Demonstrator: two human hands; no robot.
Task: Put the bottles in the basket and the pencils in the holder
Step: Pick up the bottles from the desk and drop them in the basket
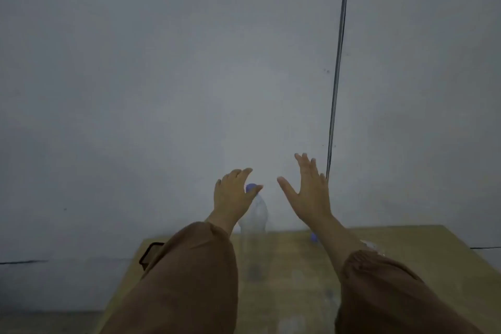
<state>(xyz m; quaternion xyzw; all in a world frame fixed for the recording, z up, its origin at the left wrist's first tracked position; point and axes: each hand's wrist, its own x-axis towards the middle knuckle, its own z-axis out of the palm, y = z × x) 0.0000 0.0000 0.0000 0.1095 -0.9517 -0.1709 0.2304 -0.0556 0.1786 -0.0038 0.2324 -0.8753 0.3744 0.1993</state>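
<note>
A clear plastic bottle [254, 230] with a blue cap stands upright near the far edge of the wooden table [423, 257]. My left hand [234, 194] is raised just left of its neck, fingers curled and apart, and the cap shows behind the thumb; I cannot tell if it touches. My right hand [307, 192] is lifted to the right of the bottle, fingers spread, holding nothing. A second clear bottle [372, 245] lies behind my right forearm, its blue cap at the wrist. The pencils and the holder are out of view.
A black wire basket [147, 255] peeks out at the table's left edge behind my left sleeve. A grey wall fills the background close behind the table, with a dark vertical cable [337, 70] running down it at right.
</note>
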